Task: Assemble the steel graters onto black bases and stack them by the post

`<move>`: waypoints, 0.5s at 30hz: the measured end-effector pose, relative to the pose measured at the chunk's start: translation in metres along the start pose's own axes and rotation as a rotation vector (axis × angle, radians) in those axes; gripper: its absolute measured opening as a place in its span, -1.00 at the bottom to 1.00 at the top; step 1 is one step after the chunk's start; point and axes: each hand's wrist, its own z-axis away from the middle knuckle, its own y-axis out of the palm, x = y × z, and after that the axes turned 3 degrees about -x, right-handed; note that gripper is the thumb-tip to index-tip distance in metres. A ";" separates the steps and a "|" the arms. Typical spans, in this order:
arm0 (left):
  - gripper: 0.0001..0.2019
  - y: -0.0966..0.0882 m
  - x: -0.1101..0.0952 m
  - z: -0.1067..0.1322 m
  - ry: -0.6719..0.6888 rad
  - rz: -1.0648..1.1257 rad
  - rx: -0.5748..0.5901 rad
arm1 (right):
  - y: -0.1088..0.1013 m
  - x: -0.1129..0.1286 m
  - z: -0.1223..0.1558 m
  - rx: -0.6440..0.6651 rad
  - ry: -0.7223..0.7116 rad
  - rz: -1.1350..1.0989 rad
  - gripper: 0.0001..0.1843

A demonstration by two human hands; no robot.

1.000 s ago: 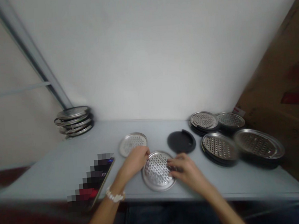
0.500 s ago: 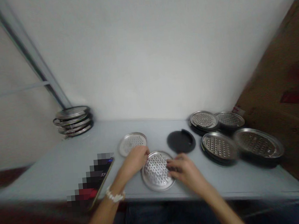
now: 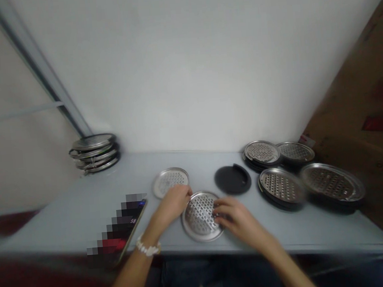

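A round perforated steel plate (image 3: 200, 218) lies flat near the front edge of the pale table (image 3: 83, 205). My left hand (image 3: 171, 203) curls its fingers over the plate's left rim. My right hand (image 3: 231, 216) rests its bent fingers on the plate's right side. Both hands touch this plate. A smaller perforated steel plate (image 3: 169, 181) lies just behind my left hand. A black round disc (image 3: 232, 180) sits behind my right hand.
Stacks of perforated steel plates on black discs (image 3: 281, 186) fill the right side, with a wide plate (image 3: 334, 182) beside a brown cardboard box (image 3: 368, 116). Another stack of plates (image 3: 94, 153) stands at the back left. A phone (image 3: 128, 226) lies at the front left.
Both hands stay on the front plate, with only slight shifts of the fingers. The view has tipped a little.
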 end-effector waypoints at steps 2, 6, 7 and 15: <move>-0.75 0.000 0.002 -0.001 0.010 0.022 0.008 | -0.001 0.000 0.000 0.009 0.003 -0.027 -0.84; -0.75 0.000 0.006 -0.002 0.002 0.068 0.019 | -0.003 0.000 -0.002 0.030 0.031 -0.048 -0.82; -0.75 0.000 0.006 -0.002 0.002 0.078 0.021 | -0.003 0.001 -0.002 0.040 0.040 -0.053 -0.81; -0.76 -0.002 0.004 -0.003 0.050 0.129 0.047 | -0.008 0.004 -0.001 0.109 0.101 -0.079 -0.78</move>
